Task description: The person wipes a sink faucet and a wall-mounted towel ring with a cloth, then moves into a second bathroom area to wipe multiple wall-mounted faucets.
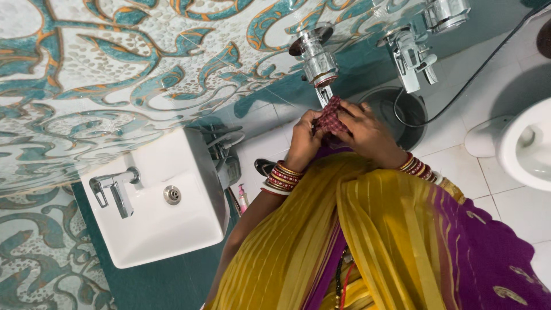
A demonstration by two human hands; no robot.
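both hands close around a small dark red checked cloth (330, 117) just below a chrome wall tap (317, 57): left hand (303, 140) pinching it, right hand (367, 135) wrapped over it. fingers hide most of the cloth.

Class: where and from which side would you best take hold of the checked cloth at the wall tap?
Probably the loose bunched end of the checked cloth, from below the wall tap. The cloth hangs under the spout; the left hand and right hand pinch it from either side.
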